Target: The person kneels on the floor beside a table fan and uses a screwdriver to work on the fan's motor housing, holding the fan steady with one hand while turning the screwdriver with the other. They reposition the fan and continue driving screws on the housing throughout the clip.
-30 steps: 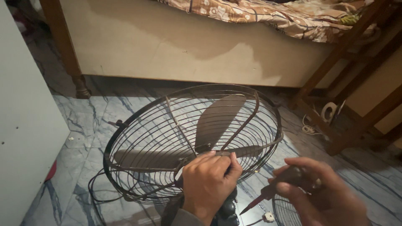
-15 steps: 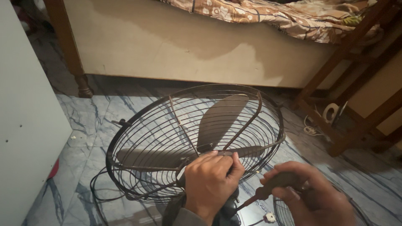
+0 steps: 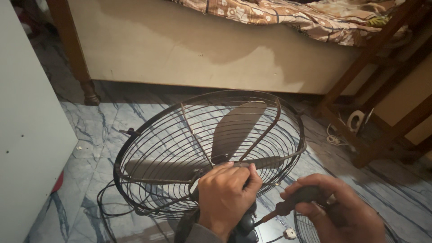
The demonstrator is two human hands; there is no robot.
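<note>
The left hand (image 3: 227, 195) grips the hub of the round wire fan guard (image 3: 211, 153) lying on the marbled floor (image 3: 94, 130). The right hand (image 3: 333, 211) is closed on a dark-handled screwdriver (image 3: 288, 206). A wooden bed frame (image 3: 180, 49) stands behind; a black cord (image 3: 105, 207) trails left.

A wooden bed (image 3: 216, 49) with patterned bedding (image 3: 288, 13), marble floor (image 3: 103, 121), perhaps a charger (image 3: 355, 120).

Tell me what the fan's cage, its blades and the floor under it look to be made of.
Fan cage: thin dark wire ribs and hoop, probably painted or aged metal.
Blades: broad, flat, dull grey-brown; metal or plastic, cannot tell.
Floor: glossy pale slabs with dark blue-grey veins, like polished marble or marble-look tile.
</note>
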